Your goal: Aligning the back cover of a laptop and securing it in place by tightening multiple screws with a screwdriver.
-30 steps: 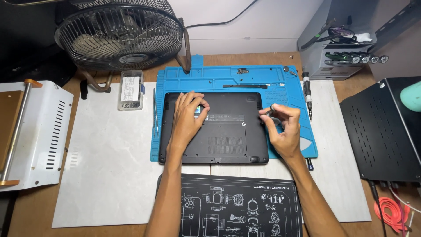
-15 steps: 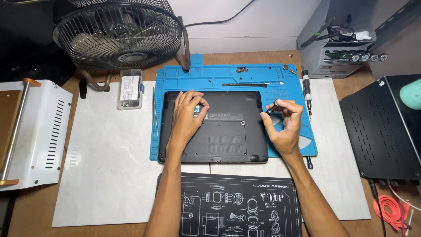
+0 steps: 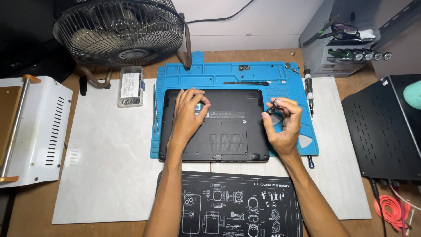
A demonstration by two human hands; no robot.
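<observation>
Wooden bench under pale slabs carries a white vented metal box (image 3: 37,131) at far left, then a clear parts box (image 3: 130,86) below a fan (image 3: 118,30). On the blue mat (image 3: 206,74) lies a black laptop (image 3: 228,136), underside up. The left hand (image 3: 187,117) rests flat and open on it; the right hand (image 3: 284,125), just off its right edge, pinches a small dark part (image 3: 272,108).

small dark part (image 3: 272,109) pinched in right hand (image 3: 284,127): kind not discernible | laptop (image 3: 228,136) partly covered by left hand (image 3: 187,116) | fan (image 3: 118,30) cropped at top
</observation>
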